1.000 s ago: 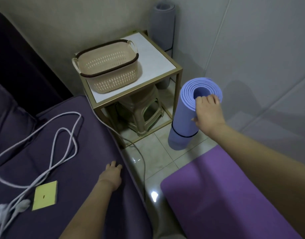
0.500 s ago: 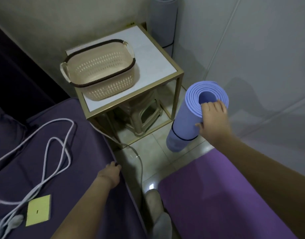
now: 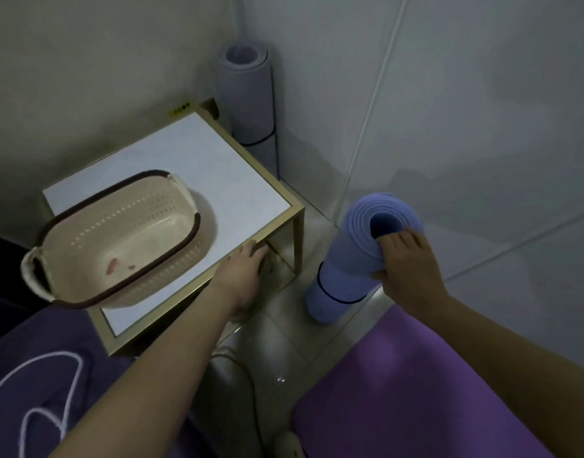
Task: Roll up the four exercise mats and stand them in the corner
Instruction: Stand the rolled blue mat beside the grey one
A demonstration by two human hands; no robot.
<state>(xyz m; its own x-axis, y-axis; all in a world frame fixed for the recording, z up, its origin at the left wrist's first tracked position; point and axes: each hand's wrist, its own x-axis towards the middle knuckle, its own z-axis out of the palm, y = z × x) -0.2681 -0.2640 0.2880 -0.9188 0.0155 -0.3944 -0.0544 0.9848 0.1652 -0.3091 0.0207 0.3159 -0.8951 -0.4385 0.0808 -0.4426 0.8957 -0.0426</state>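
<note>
A rolled lavender-blue mat [image 3: 348, 259] with a black strap stands upright on the tiled floor by the right wall. My right hand [image 3: 406, 262] grips its top rim, thumb inside the roll. A grey-blue rolled mat [image 3: 246, 100] stands in the far corner behind the side table. A flat purple mat [image 3: 409, 391] lies on the floor at the bottom right, under my right forearm. My left hand [image 3: 242, 274] rests on the front edge of the gold-framed side table [image 3: 218, 180], fingers curled over the rim.
A beige perforated basket [image 3: 118, 239] sits on the table's white top. A dark purple sofa [image 3: 29, 375] with a white cable [image 3: 52, 391] lies at the left. Another cable runs along the floor under the table. Tiled walls close the right side.
My left hand left the sofa and now holds the table's front edge. The view moved forward and closer to the corner. My right hand still holds the upright lavender-blue mat.
</note>
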